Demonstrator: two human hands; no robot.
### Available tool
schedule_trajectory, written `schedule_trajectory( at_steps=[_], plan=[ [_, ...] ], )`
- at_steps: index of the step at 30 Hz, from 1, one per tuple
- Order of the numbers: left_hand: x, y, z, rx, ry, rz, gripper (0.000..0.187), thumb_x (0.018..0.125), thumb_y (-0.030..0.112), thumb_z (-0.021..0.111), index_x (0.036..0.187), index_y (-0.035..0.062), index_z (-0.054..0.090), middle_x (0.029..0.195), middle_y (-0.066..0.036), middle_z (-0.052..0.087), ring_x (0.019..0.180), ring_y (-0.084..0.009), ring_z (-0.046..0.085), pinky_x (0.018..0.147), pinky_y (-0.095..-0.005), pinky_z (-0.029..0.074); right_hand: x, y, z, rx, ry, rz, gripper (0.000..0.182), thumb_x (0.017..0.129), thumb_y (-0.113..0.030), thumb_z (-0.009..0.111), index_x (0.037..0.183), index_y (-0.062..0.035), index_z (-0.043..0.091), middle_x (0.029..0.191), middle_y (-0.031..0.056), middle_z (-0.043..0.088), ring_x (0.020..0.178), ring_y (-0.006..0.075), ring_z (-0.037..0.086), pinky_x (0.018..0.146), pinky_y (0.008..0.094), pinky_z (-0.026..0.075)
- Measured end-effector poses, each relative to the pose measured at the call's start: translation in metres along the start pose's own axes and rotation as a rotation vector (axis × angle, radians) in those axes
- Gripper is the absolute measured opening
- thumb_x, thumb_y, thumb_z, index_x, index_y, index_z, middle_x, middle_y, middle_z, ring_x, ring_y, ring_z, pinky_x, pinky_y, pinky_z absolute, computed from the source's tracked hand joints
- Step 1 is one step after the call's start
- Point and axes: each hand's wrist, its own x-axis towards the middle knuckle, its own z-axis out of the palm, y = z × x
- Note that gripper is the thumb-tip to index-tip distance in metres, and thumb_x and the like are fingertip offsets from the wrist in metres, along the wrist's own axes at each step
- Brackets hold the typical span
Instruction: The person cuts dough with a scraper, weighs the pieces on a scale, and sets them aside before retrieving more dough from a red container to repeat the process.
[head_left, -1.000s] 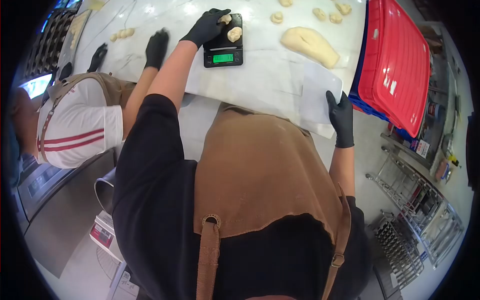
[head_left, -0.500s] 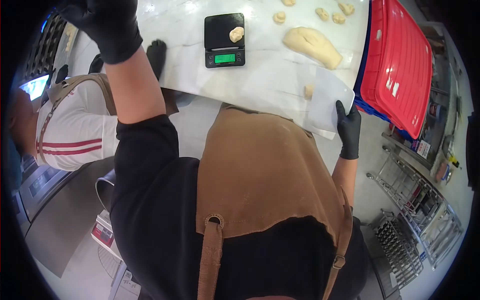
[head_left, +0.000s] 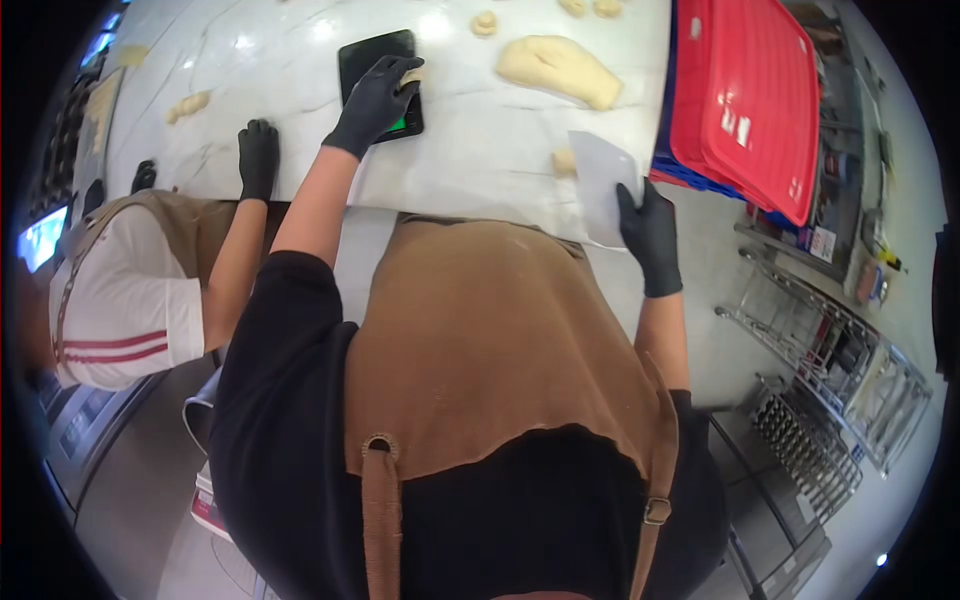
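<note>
My left hand (head_left: 372, 108), in a black glove, reaches over the black digital scale (head_left: 356, 62). Its fingers are closed around a small dough piece (head_left: 414, 76) at the scale's platform, and the hand covers much of the display. In my right hand (head_left: 653, 240), also gloved in black, is a thin white dough scraper (head_left: 604, 190), gripped by its right edge near the table's front. Just left of the scraper lies a small lump of dough (head_left: 563, 160), partly covered by it. A large oblong mass of dough (head_left: 560, 70) rests on the marble table farther back.
Several small dough pieces (head_left: 484, 23) lie at the back. A red lid (head_left: 745, 110) on blue crates stands at the table's right. At my left, a co-worker's gloved hand (head_left: 259, 160) rests on the table near a dough strip (head_left: 187, 106). Metal racks (head_left: 800, 320) stand lower right.
My left hand has come from the upper left to the scale and closed on the dough piece there. My right hand still holds the scraper. The whole view has shifted.
</note>
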Motion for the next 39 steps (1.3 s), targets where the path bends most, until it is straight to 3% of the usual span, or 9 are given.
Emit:
schedule_trajectory(
  at_steps=[10, 16, 23, 26, 27, 28, 31, 35, 39],
  plan=[
    [-0.053, 0.118, 0.146, -0.412, -0.413, 0.289, 0.027, 0.088, 0.022, 0.072, 0.110, 0.0073, 0.068, 0.122, -0.013, 0.062, 0.103, -0.0327, 0.064, 0.089, -0.0388, 0.052, 0.021, 0.003, 0.040, -0.292, -0.070, -0.283, 0.025, 0.093, -0.023, 0.057, 0.101, -0.0001, 0.065, 0.080, 0.0235, 0.068, 0.073, 0.0416, 0.067, 0.069, 0.0492, 0.054],
    [-0.042, 0.149, 0.118, -0.325, -0.497, 0.059, 0.024, 0.087, 0.025, 0.073, 0.102, 0.0073, 0.068, 0.098, -0.014, 0.068, 0.091, -0.0344, 0.066, 0.081, -0.0396, 0.052, 0.075, -0.013, 0.057, 0.024, -0.106, -0.179, 0.035, 0.090, -0.028, 0.060, 0.105, 0.0028, 0.067, 0.094, 0.0295, 0.068, 0.091, 0.0432, 0.067, 0.081, 0.0466, 0.054],
    [0.012, 0.013, 0.009, -0.060, 0.371, -0.161, 0.027, 0.095, 0.031, 0.061, 0.103, 0.0071, 0.070, 0.085, -0.016, 0.067, 0.082, -0.0320, 0.066, 0.079, -0.0405, 0.052, 0.031, 0.057, 0.021, 0.574, 0.119, 0.098, 0.035, 0.094, -0.021, 0.066, 0.116, 0.0067, 0.065, 0.100, 0.0189, 0.073, 0.091, 0.0224, 0.070, 0.081, 0.0349, 0.052],
    [0.006, -0.024, 0.029, 0.598, 0.508, 0.018, 0.031, 0.095, 0.022, 0.055, 0.121, 0.0067, 0.062, 0.121, -0.020, 0.060, 0.114, -0.0374, 0.055, 0.097, -0.0484, 0.043, 0.013, 0.087, 0.013, 0.897, 0.076, 0.105, 0.039, 0.095, -0.018, 0.065, 0.125, 0.0071, 0.060, 0.118, 0.0161, 0.068, 0.104, 0.0215, 0.066, 0.089, 0.0341, 0.051],
    [0.001, -0.018, 0.042, 0.314, 0.071, -0.204, 0.042, 0.093, 0.026, 0.059, 0.129, 0.0046, 0.058, 0.131, -0.020, 0.056, 0.121, -0.0384, 0.052, 0.102, -0.0474, 0.041, 0.012, 0.090, 0.011, 1.029, 0.063, 0.088, 0.040, 0.095, -0.017, 0.064, 0.127, 0.0067, 0.059, 0.122, 0.0160, 0.066, 0.108, 0.0205, 0.064, 0.092, 0.0337, 0.050],
    [-0.003, 0.026, 0.061, 0.343, 0.333, 0.136, 0.045, 0.094, 0.030, 0.061, 0.130, 0.0038, 0.057, 0.129, -0.020, 0.059, 0.119, -0.0368, 0.055, 0.103, -0.0426, 0.042, 0.017, 0.087, 0.011, 1.176, 0.028, 0.348, 0.043, 0.094, -0.020, 0.064, 0.130, 0.0041, 0.058, 0.126, 0.0162, 0.064, 0.112, 0.0244, 0.064, 0.096, 0.0376, 0.051],
    [-0.026, 0.116, 0.136, -0.030, -0.203, 0.295, 0.073, 0.085, 0.049, 0.071, 0.141, 0.0067, 0.050, 0.132, -0.017, 0.058, 0.120, -0.0341, 0.055, 0.100, -0.0470, 0.043, 0.031, 0.134, 0.055, 1.652, -0.137, 0.388, 0.045, 0.092, -0.016, 0.068, 0.132, 0.0023, 0.056, 0.122, 0.0141, 0.066, 0.109, 0.0266, 0.065, 0.094, 0.0401, 0.053],
    [-0.022, 0.152, 0.196, -0.260, -0.101, 0.429, 0.035, 0.085, 0.027, 0.065, 0.114, 0.0072, 0.063, 0.104, -0.016, 0.066, 0.094, -0.0318, 0.063, 0.083, -0.0443, 0.049, 0.054, 0.089, 0.088, 1.573, -0.144, 0.422, 0.045, 0.092, -0.020, 0.066, 0.133, -0.0027, 0.056, 0.124, 0.0108, 0.066, 0.113, 0.0264, 0.064, 0.099, 0.0419, 0.051],
    [-0.013, 0.150, 0.172, -0.792, -0.463, -0.068, 0.035, 0.087, 0.024, 0.066, 0.118, 0.0094, 0.064, 0.109, -0.016, 0.067, 0.099, -0.0338, 0.064, 0.083, -0.0438, 0.051, 0.046, 0.065, 0.070, 1.661, -0.282, 0.181, 0.052, 0.097, -0.022, 0.061, 0.141, 0.0015, 0.047, 0.137, 0.0162, 0.057, 0.121, 0.0289, 0.060, 0.104, 0.0444, 0.049]
  ],
)
